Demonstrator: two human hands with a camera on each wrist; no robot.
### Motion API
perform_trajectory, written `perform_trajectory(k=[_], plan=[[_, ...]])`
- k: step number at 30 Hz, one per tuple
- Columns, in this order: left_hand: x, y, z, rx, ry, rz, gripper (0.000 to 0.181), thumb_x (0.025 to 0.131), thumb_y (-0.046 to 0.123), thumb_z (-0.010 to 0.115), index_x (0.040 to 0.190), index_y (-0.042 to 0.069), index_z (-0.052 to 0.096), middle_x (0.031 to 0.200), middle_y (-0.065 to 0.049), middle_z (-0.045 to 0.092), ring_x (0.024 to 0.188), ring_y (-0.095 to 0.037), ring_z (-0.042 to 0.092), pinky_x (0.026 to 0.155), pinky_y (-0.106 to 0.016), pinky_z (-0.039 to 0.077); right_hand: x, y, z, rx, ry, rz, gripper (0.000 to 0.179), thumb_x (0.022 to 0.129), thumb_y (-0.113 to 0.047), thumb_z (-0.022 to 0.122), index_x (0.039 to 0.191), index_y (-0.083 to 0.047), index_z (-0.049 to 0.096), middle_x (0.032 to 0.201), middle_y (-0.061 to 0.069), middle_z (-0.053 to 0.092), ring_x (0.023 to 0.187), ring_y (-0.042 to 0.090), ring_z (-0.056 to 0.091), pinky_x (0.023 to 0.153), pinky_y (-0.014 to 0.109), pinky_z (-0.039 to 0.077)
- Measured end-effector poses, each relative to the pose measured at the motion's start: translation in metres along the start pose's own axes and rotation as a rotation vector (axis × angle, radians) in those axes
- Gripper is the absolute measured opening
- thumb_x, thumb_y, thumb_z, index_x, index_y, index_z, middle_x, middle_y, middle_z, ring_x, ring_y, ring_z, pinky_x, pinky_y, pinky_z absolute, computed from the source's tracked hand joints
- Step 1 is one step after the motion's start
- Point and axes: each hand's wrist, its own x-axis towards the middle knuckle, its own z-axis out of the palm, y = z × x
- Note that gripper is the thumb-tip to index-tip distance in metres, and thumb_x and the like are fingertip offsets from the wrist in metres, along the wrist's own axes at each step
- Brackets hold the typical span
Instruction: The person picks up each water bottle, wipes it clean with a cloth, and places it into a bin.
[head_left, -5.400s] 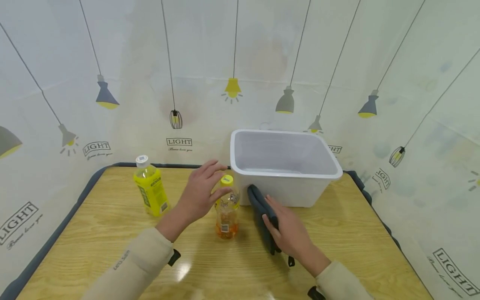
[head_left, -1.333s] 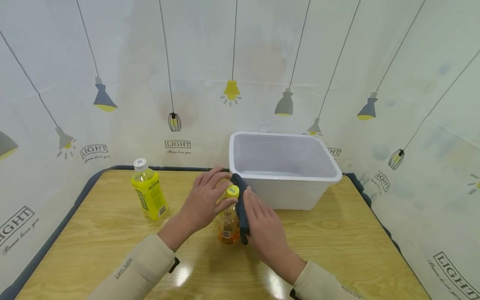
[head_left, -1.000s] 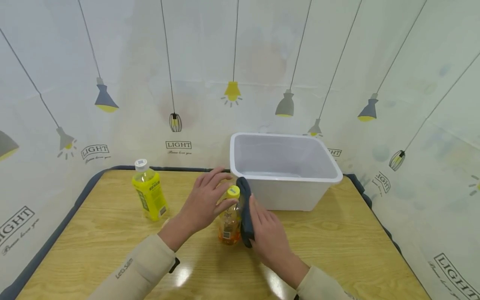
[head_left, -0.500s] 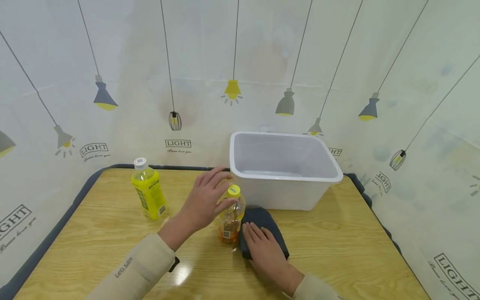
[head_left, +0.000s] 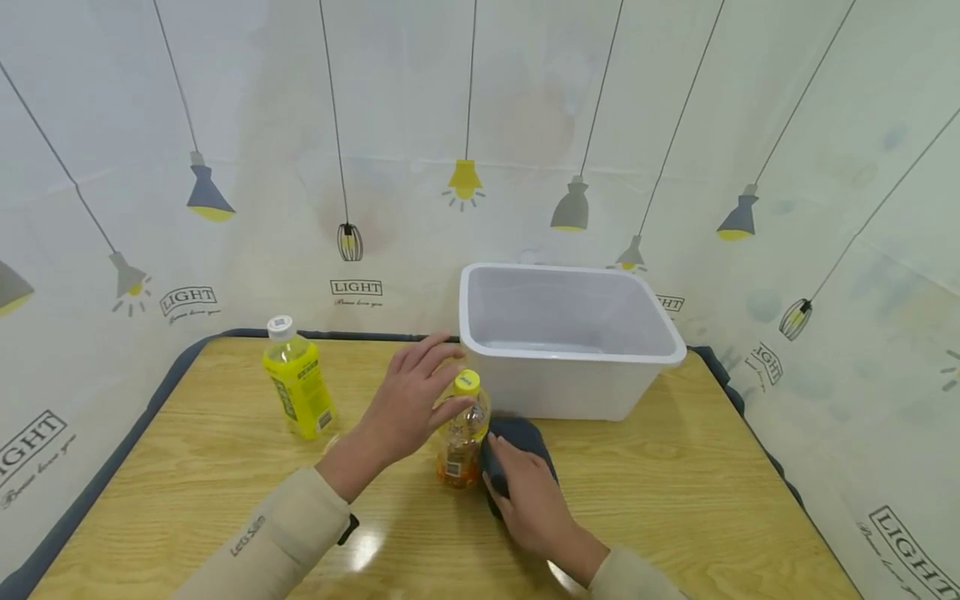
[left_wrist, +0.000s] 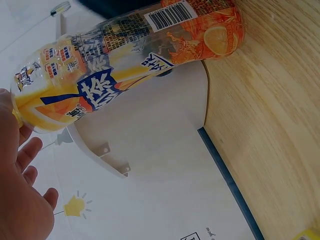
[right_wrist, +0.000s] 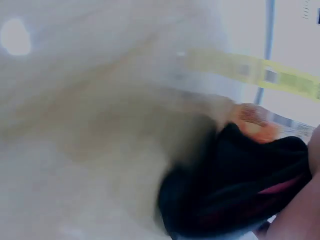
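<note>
because it stands upright well apart at the left of the table (head_left: pixel 675 500), the yellow bottle (head_left: pixel 296 383) is likely out of the way of the handling. to its right, the left hand (head_left: pixel 405 408) lightly grasps the orange-printed bottle (head_left: pixel 459 458) at its capped end, thumb on one side, the other fingers loosely spread; holding it that high probably steadies it while leaving its lower body free. this bottle stands upright on the table, near the middle. just to its right is the dark cloth item (head_left: pixel 525 431), apparently folded and soft, perhaps held so close to line up with the bottle's side; whether the two touch, i cannot tell. the right hand (head_left: pixel 531 500) grasps it from the near side, thumb and fingers curled about its left edge, a hold that seems to suit something limp, though the right wrist view is blurred. farther right and behind, the white bin (head_left: pixel 562 387) sits at the far side, which leaves the near side to both hands.
</note>
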Motion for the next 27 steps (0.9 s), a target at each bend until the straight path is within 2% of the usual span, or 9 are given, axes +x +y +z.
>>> perform_trajectory(k=[4,7,10,12,16,19,21,24,27], plan=[[0.000,0.000,0.000,-0.004,0.013,0.008,0.043,0.094,0.049,0.057,0.116,0.013,0.064,0.132,-0.004,0.057,0.140,-0.027,0.039,0.112,-0.048,0.033,0.008,-0.008,-0.013,0.175,0.177,0.002,0.050,0.101,-0.023,0.053,0.146,-0.007,0.042,0.146,0.011,0.050,0.133,0.028,0.051,0.107,0.049,0.043],[0.000,0.000,0.000,0.000,0.017,0.009,0.047,0.096,0.053,0.049,0.115,0.013,0.064,0.131,-0.004,0.057,0.140,-0.027,0.039,0.112,-0.048,0.034,0.012,-0.013,-0.024,0.219,0.272,-0.018,0.047,0.103,-0.025,0.050,0.146,-0.009,0.043,0.145,0.011,0.051,0.132,0.030,0.052,0.107,0.048,0.044],[0.000,0.000,0.001,0.002,0.019,0.009,0.053,0.097,0.057,0.041,0.115,0.013,0.064,0.132,-0.004,0.057,0.139,-0.027,0.040,0.111,-0.049,0.034,0.017,-0.015,-0.035,0.194,0.351,-0.085,0.046,0.102,-0.022,0.050,0.146,-0.007,0.044,0.143,0.013,0.053,0.130,0.032,0.053,0.106,0.049,0.045],[-0.001,0.000,0.001,0.003,0.020,0.010,0.053,0.097,0.057,0.040,0.115,0.013,0.064,0.132,-0.005,0.057,0.139,-0.027,0.040,0.111,-0.049,0.035,0.021,-0.015,-0.042,0.158,0.412,-0.152,0.047,0.101,-0.019,0.053,0.145,-0.006,0.044,0.141,0.014,0.055,0.127,0.032,0.056,0.103,0.049,0.046],[-0.001,-0.001,0.001,0.007,0.017,0.013,0.043,0.095,0.050,0.054,0.113,0.012,0.063,0.132,-0.005,0.057,0.139,-0.028,0.040,0.110,-0.049,0.035,0.029,-0.018,-0.053,0.072,0.515,-0.291,0.050,0.100,-0.019,0.054,0.146,-0.004,0.042,0.139,0.014,0.057,0.123,0.030,0.059,0.100,0.048,0.049],[-0.001,-0.001,0.001,0.009,0.002,0.002,0.037,0.091,0.043,0.064,0.112,0.013,0.063,0.133,-0.006,0.056,0.139,-0.028,0.040,0.111,-0.048,0.034,0.031,-0.025,-0.059,-0.013,0.506,-0.323,0.056,0.100,-0.026,0.054,0.149,-0.004,0.037,0.143,0.012,0.054,0.128,0.028,0.055,0.102,0.047,0.046],[-0.001,0.000,0.000,0.008,-0.008,-0.008,0.036,0.089,0.040,0.067,0.113,0.013,0.063,0.133,-0.006,0.056,0.140,-0.028,0.040,0.112,-0.049,0.034,0.032,-0.029,-0.060,-0.067,0.459,-0.311,0.062,0.099,-0.028,0.055,0.152,-0.005,0.031,0.146,0.011,0.051,0.134,0.025,0.050,0.105,0.046,0.044],[-0.001,0.000,0.000,0.005,-0.019,-0.020,0.036,0.089,0.038,0.068,0.114,0.013,0.064,0.134,-0.006,0.056,0.140,-0.028,0.039,0.112,-0.049,0.034,0.032,-0.033,-0.060,-0.121,0.400,-0.279,0.072,0.096,-0.025,0.061,0.154,-0.005,0.024,0.149,0.011,0.047,0.138,0.024,0.046,0.107,0.045,0.043],[0.000,0.001,-0.001,0.002,-0.016,-0.020,0.036,0.091,0.041,0.065,0.113,0.013,0.063,0.133,-0.005,0.056,0.140,-0.028,0.039,0.112,-0.049,0.034,0.032,-0.033,-0.059,-0.164,0.367,-0.252,0.080,0.090,-0.020,0.068,0.154,-0.004,0.022,0.149,0.013,0.046,0.135,0.027,0.048,0.105,0.046,0.045]])
